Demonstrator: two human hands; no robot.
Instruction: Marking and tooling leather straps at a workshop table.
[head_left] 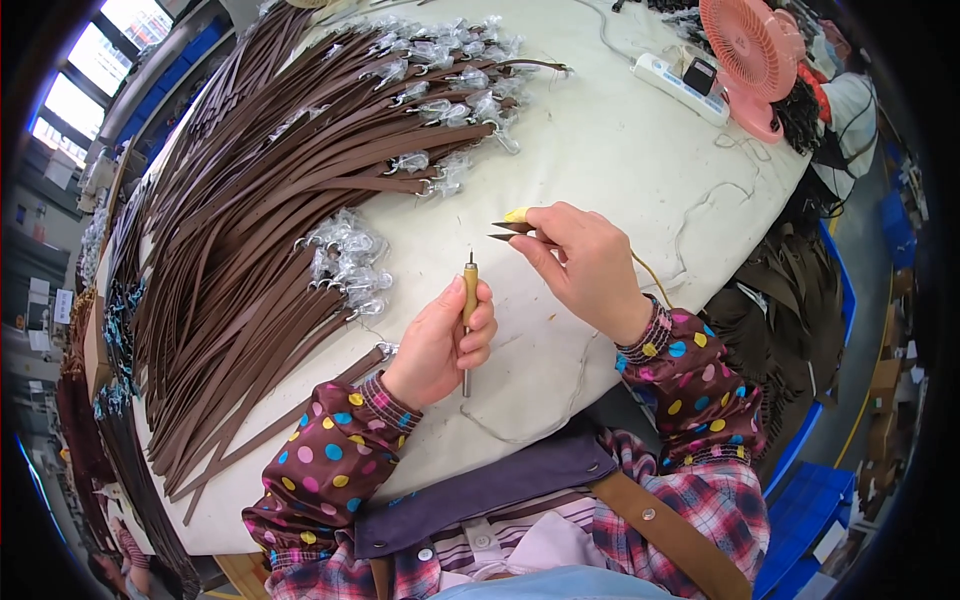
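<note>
My left hand (435, 345) is closed around an awl-like tool (470, 285) with a yellowish wooden handle. Its thin metal tip points away from me, and a metal shank shows below my fingers. To its right, my right hand (585, 255) pinches a dark tool with two pointed tips (512, 230). Whether these are tweezers or snips I cannot tell, as the rest is inside my hand. The points face left, slightly beyond the awl tip and apart from it. Yellow wrapping covers one right fingertip. Just left of my left hand lies a brown strap with a metal clasp (386, 350).
Many brown straps (250, 200) in clear-wrapped hardware (345, 255) cover the left of the pale table (560, 130). At the far right are a white power strip (680, 88) and a pink fan (745, 50). Dark strips (790, 310) hang beside the right edge; loose thread (700, 205) lies nearby.
</note>
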